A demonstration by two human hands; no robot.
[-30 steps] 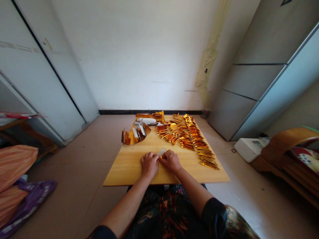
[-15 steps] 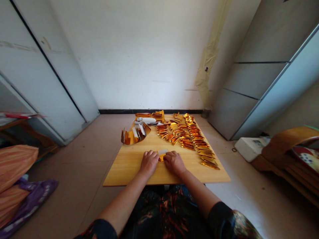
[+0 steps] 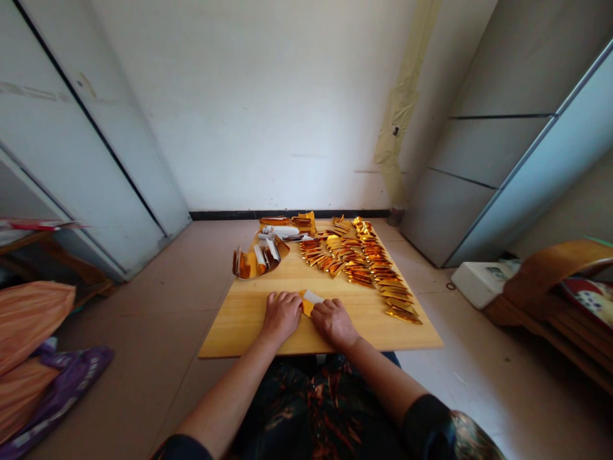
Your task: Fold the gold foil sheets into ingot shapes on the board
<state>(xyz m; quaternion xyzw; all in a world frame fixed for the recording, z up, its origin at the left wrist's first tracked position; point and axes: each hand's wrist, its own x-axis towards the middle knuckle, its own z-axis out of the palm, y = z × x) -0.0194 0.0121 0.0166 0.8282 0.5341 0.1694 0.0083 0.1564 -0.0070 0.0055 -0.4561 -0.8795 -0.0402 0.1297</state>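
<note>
Between my hands, near the front of the wooden board (image 3: 234,326), lies a partly folded sheet of gold foil paper (image 3: 308,307) with a pale underside showing. My left hand (image 3: 283,314) grips its left end with bent fingers. At its right end my right hand (image 3: 334,321) presses and holds it, fingers curled; the fingertips are partly hidden. Rows of folded gold foil pieces (image 3: 387,268) overlap on the right side of the board. Farther off to the left stands a curled stack of gold foil sheets (image 3: 258,260) with pale backs.
More foil sheets (image 3: 306,222) and a white bundle (image 3: 282,231) lie at the board's far edge, near the wall (image 3: 287,128). A grey refrigerator (image 3: 469,160) stands right, a white box (image 3: 479,284) beside wooden furniture (image 3: 541,300). Orange and purple bags (image 3: 62,383) lie on the left.
The foil paper has turned at a slant, its right end lower. My left hand has shifted slightly left, and my right hand has come a little nearer to me.
</note>
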